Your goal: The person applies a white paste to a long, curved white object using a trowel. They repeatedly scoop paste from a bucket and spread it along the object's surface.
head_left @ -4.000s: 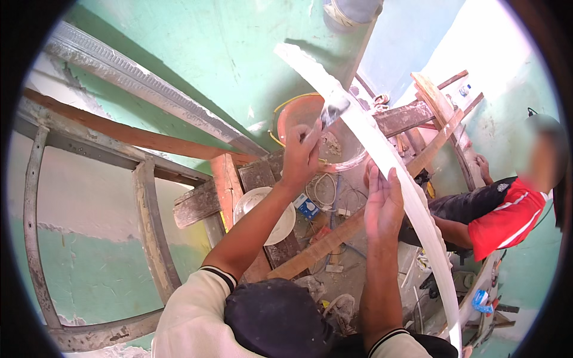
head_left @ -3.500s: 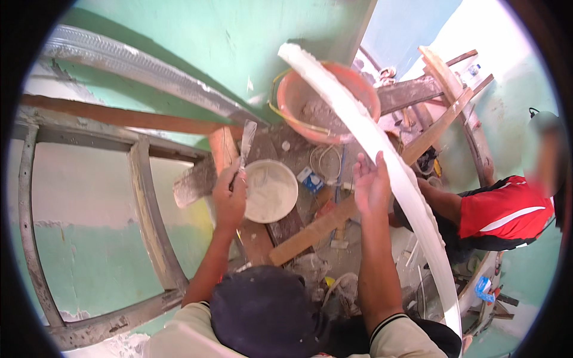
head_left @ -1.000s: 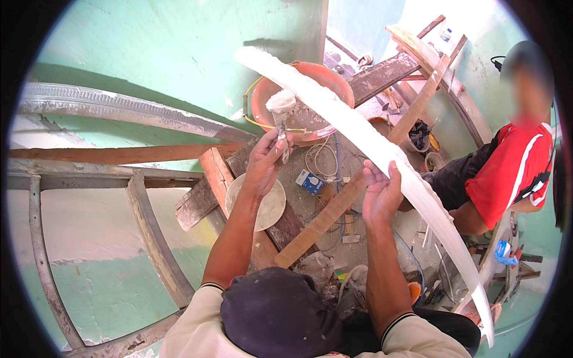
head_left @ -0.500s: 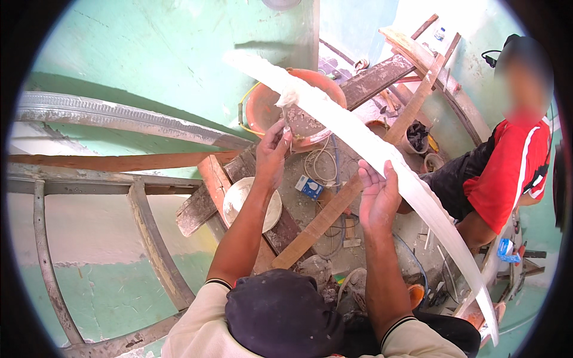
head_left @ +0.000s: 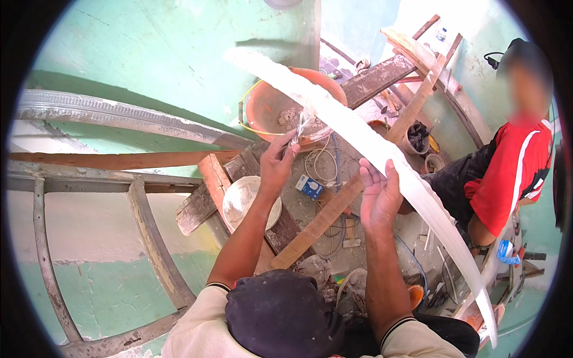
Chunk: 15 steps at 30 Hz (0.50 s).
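Note:
A long curved white plaster moulding (head_left: 358, 134) arcs from the upper middle to the lower right. My right hand (head_left: 379, 194) grips its lower edge from beneath, fingers wrapped on it. My left hand (head_left: 279, 164) holds a small plaster-caked scraper (head_left: 300, 125) whose tip touches the moulding near the orange basin (head_left: 265, 107). A white bowl of plaster (head_left: 248, 200) sits on wooden planks just below my left hand.
A person in a red shirt (head_left: 507, 173) crouches at the right by the moulding's far side. Wooden planks (head_left: 325, 218), cables, a small blue box (head_left: 310, 186) and small pots lie on the dirty floor. A curved metal frame (head_left: 149, 238) and a moulded strip (head_left: 119, 116) lean at left.
My left hand went from the white bowl up to the moulding with the scraper. My right hand stayed under the moulding. The view shifted slightly.

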Each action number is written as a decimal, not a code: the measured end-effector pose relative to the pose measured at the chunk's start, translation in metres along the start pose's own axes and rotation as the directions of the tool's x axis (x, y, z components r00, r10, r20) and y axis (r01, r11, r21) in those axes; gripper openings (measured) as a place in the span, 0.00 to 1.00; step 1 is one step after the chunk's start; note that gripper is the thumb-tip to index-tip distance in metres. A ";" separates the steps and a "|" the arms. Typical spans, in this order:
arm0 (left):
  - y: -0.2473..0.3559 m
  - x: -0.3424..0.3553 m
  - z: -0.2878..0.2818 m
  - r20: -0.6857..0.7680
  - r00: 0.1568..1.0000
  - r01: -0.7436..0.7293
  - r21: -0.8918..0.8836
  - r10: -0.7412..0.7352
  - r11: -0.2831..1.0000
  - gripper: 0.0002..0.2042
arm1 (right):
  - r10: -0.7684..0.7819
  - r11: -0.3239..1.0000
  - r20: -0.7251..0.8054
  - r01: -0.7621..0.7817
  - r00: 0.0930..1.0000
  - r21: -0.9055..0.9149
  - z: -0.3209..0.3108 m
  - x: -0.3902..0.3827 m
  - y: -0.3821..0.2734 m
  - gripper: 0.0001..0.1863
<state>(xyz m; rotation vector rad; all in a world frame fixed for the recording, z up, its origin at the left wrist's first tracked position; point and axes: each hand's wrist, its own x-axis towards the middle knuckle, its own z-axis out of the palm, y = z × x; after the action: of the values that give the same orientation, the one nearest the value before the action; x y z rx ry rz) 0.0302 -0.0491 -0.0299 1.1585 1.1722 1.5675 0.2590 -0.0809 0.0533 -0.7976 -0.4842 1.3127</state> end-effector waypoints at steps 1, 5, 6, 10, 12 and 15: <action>-0.003 -0.001 -0.001 0.007 1.000 -0.019 0.017 0.019 1.000 0.20 | 0.002 1.000 0.001 -0.002 1.000 0.001 0.000 0.000 0.000 0.23; -0.006 -0.009 -0.001 0.044 0.998 -0.038 0.114 0.033 0.993 0.19 | 0.005 1.000 0.001 -0.005 1.000 -0.001 -0.002 0.000 0.001 0.23; -0.005 -0.011 -0.001 0.066 0.997 -0.045 0.131 0.037 0.990 0.19 | 0.005 1.000 0.003 -0.005 1.000 0.000 -0.002 0.001 0.000 0.23; -0.005 -0.019 0.001 0.140 0.990 -0.035 0.013 0.033 0.999 0.20 | 0.010 1.000 -0.007 -0.010 1.000 0.010 -0.002 0.001 0.002 0.23; -0.001 -0.019 0.006 0.095 0.995 0.012 -0.038 -0.008 0.999 0.21 | 0.013 1.000 0.009 -0.014 1.000 0.011 -0.002 0.001 0.002 0.23; 0.016 -0.009 0.023 -0.016 0.997 0.075 -0.107 -0.078 0.991 0.22 | 0.007 1.000 0.014 -0.007 1.000 0.003 -0.005 0.000 0.000 0.23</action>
<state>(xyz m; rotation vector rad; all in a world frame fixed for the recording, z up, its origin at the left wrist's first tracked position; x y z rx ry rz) 0.0530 -0.0570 -0.0126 1.0190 1.1198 1.5672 0.2622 -0.0818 0.0499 -0.7885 -0.4907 1.3256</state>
